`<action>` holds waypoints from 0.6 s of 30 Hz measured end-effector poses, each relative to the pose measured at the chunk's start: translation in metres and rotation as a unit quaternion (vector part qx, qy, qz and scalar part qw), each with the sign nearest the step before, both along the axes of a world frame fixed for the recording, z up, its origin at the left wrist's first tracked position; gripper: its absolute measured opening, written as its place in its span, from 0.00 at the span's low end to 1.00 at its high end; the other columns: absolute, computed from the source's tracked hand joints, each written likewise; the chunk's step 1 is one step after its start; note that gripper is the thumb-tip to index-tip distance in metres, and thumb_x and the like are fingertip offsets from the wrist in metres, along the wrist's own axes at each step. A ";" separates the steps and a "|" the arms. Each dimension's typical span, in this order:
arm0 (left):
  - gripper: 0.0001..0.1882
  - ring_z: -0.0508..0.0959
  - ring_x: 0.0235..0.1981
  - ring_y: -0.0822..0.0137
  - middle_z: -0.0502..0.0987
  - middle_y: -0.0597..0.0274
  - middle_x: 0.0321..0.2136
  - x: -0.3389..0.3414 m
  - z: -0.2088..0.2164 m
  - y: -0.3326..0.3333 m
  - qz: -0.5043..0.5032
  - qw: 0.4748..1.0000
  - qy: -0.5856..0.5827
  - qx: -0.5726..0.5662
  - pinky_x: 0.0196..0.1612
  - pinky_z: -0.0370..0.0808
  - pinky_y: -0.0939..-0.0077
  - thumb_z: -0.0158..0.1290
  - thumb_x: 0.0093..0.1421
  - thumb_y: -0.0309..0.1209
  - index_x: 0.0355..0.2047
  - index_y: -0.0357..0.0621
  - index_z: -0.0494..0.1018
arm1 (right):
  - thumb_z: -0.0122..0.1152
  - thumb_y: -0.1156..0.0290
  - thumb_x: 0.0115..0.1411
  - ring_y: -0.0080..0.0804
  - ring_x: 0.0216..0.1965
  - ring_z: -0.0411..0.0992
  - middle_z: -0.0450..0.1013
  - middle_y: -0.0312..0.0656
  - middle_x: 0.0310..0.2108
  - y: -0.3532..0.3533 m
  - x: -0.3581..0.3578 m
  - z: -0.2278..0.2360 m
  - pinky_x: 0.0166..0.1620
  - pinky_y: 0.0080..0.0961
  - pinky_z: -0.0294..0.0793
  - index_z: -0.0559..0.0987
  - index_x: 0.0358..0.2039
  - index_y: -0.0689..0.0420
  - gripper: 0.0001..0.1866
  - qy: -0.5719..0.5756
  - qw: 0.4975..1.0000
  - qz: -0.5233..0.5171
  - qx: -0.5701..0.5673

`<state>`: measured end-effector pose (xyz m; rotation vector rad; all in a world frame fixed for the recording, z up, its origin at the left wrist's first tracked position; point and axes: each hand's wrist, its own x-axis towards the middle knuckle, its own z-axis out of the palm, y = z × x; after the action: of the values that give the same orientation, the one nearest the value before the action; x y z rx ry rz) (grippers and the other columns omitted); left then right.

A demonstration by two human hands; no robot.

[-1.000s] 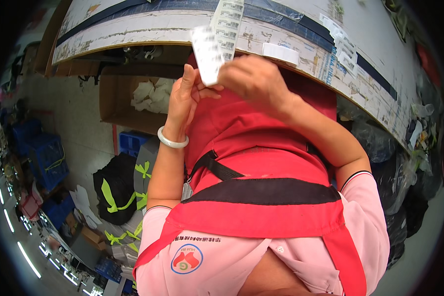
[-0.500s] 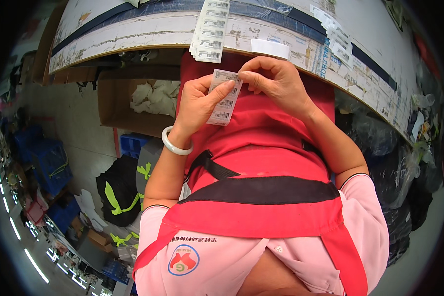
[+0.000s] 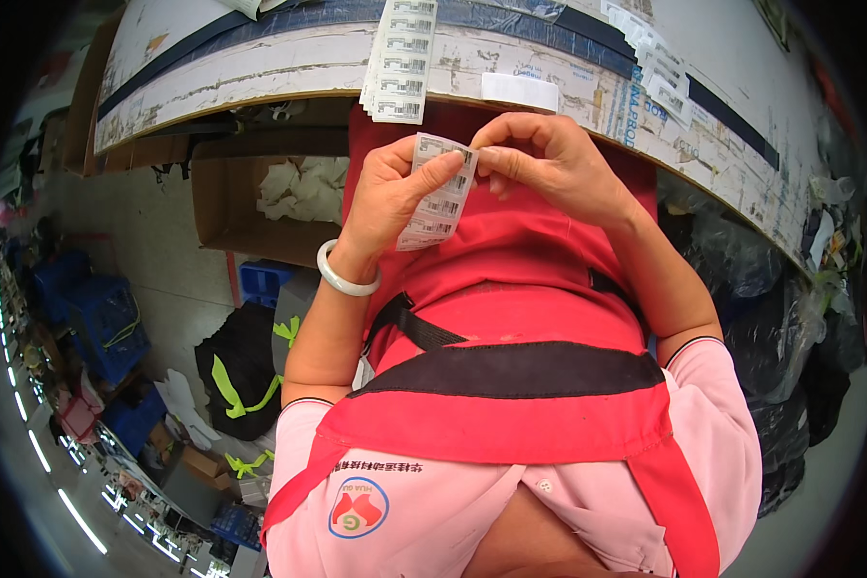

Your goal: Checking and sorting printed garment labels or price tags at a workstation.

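My left hand point(image 3: 383, 200) grips a short strip of barcode labels point(image 3: 439, 206) above my red apron, thumb lying across its face. The strip's lower end hangs below the thumb. My right hand point(image 3: 561, 171) is closed in a pinch at the strip's upper right corner; its thumb and forefinger meet there. Whether a label is lifting off between those fingertips is too small to see. Just beyond, a stack of longer barcode label strips point(image 3: 401, 69) overhangs the front edge of the worktable point(image 3: 289, 72).
A white paper strip point(image 3: 520, 91) lies at the table's edge, and more label strips point(image 3: 660, 72) lie to its right. Under the table on the left is a cardboard box point(image 3: 223, 207) with crumpled paper point(image 3: 303, 188). Clear plastic bags point(image 3: 766, 332) bulge at the right.
My right hand has moved slightly right, still pinching at the corner. The strip in my left hand now bends a little, its lower end swung to the left.
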<state>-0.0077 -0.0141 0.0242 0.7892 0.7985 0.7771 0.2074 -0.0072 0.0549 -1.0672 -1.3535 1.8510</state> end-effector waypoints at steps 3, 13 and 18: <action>0.08 0.77 0.28 0.78 0.80 0.63 0.29 0.000 -0.001 0.001 -0.001 1.000 0.014 0.000 0.31 0.73 0.85 0.56 0.62 0.29 0.37 0.36 0.77 | 0.55 0.71 0.64 0.19 0.29 0.72 0.75 0.36 0.28 0.001 0.000 0.003 0.35 0.16 0.75 0.77 0.38 0.65 0.09 -0.002 1.000 -0.006 -0.011; 0.08 0.76 0.28 0.79 0.79 0.65 0.29 -0.002 -0.007 -0.001 -0.009 1.000 0.013 -0.003 0.30 0.73 0.85 0.57 0.61 0.29 0.36 0.36 0.77 | 0.57 0.69 0.64 0.18 0.27 0.72 0.74 0.36 0.29 0.002 0.001 -0.007 0.33 0.15 0.74 0.77 0.38 0.64 0.10 0.026 0.998 0.014 -0.056; 0.06 0.76 0.30 0.79 0.78 0.67 0.30 0.005 -0.007 -0.001 0.029 0.997 -0.025 0.064 0.33 0.73 0.85 0.59 0.58 0.25 0.36 0.37 0.77 | 0.58 0.69 0.62 0.17 0.26 0.72 0.74 0.35 0.28 -0.009 -0.007 -0.020 0.32 0.14 0.73 0.77 0.39 0.62 0.10 0.089 0.983 0.014 -0.158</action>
<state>-0.0031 -0.0155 0.0170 0.8602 0.7356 0.9022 0.2006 -0.0158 0.0353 -1.0092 -0.9992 2.1756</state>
